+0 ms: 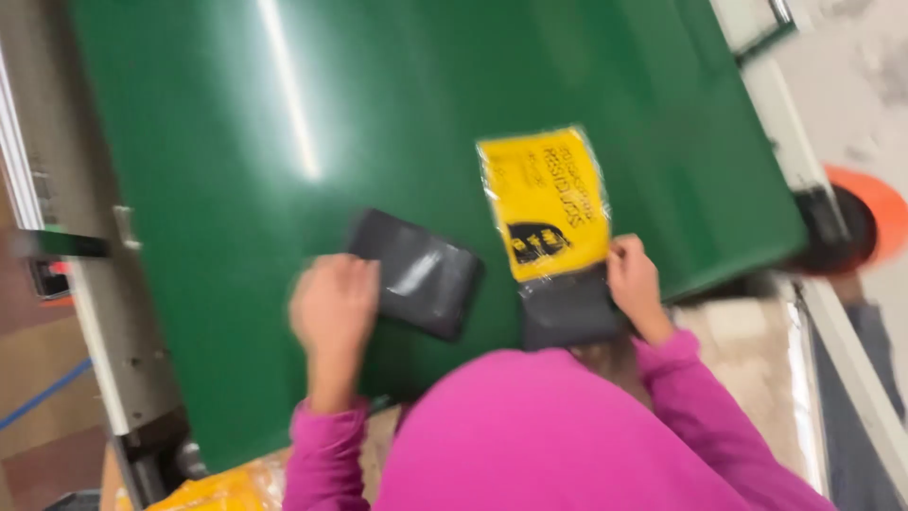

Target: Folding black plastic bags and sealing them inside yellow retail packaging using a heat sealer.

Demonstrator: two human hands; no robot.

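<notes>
Head view, blurred w/ motion. I'm leaning over the green conveyor belt [284,114], pink sleeves at bottom of frame.

My left hand [333,305] is resting on the near-left end of a dark grey poly mailer [421,274]. Fingers are curled down over its edge; looks like a light pinch, but blur is hiding whether they're actually closing round it. Mailer is lying flat on the belt, long axis running diagonally up-left to down-right, i.e. stretching away from my left hand toward the belt's middle.

My right hand [632,284] is sitting at the lower right corner of the yellow plastic packet [547,203], fingertips touching or pinching that corner; can't tell which. Packet is rectangular, clear-wrapped, black print plus a black emblem near its lower end. Long axis is running roughly away from me, tilted slightly left. It's lying up-left of the right hand.

Under the packet's near end, a second dark grey mailer [567,310] is lying at the belt edge, just beside my right wrist, packet overlapping its top.

The two grey mailers are near each other, not touching.

Off-belt: orange round object [884,213] at far right, yellow bags [218,492] at lower left, grey metal frame [95,312] along the belt's left side.
</notes>
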